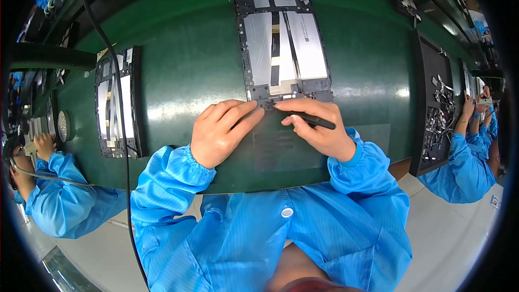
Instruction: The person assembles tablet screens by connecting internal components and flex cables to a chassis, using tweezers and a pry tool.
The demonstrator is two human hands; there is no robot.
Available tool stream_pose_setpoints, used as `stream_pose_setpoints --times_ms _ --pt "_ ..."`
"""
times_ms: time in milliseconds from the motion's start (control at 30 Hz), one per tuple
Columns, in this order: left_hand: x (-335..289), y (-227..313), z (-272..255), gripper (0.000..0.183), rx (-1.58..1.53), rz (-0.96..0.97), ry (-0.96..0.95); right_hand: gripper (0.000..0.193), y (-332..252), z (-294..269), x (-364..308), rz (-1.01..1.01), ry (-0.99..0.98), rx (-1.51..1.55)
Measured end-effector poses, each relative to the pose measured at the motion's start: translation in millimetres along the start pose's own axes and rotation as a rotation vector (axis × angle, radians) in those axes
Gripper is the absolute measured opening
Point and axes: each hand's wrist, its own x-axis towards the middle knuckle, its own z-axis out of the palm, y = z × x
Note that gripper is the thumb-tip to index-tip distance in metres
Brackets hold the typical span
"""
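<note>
An opened tablet lies on the green bench in front of me, its silver battery cells and dark boards exposed. My left hand is at its near edge, with thumb and index fingertips drawn close together beside a small dark part. Whatever sits between those fingertips is too small to make out. My right hand grips a slim black pen-shaped tool, slanted with its front end toward that same edge. The index finger covers much of the tool, so its exact kind is unclear.
Another opened tablet rests at left, crossed by a hanging black cable. A black tray at right holds several small metal parts. Co-workers in blue sleeves sit at left and right.
</note>
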Motion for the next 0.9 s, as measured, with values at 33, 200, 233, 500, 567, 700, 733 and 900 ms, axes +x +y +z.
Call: stream_pose_setpoints --times_ms 33,200,233,500,567,700,733,900 --pt "0.5 -0.1 0.0 0.043 -0.003 -0.001 0.004 0.031 1.6 2.8 1.4 0.001 0.001 0.000" --pt "0.4 0.2 -0.4 0.042 -0.001 -0.003 0.015 0.027 0.7 1.3 -0.7 -0.023 -0.083 -0.086" --pt "-0.1 0.3 0.0 0.042 -0.002 -0.003 0.018 0.027 -0.2 0.8 -0.8 -0.023 -0.084 -0.086" --pt "-0.9 3.4 -0.3 0.037 -0.047 -0.019 0.080 0.025 -5.6 -11.4 -7.8 0.285 -0.079 0.267" --pt "-5.1 6.8 -6.0 0.035 -0.224 0.160 0.031 0.026 -6.6 -15.0 -17.0 0.282 -0.061 0.271" --pt "-14.9 17.7 5.8 0.034 -0.231 0.374 -0.175 0.024 1.9 -18.4 -32.9 0.196 -0.198 0.091" --pt "-14.8 18.9 6.4 0.035 -0.205 0.377 -0.204 0.021 1.6 -17.0 -36.5 0.217 -0.185 0.082" --pt "-15.4 20.7 6.2 0.036 -0.224 0.324 -0.231 0.012 -1.2 -6.4 -42.0 0.371 -0.047 0.070"
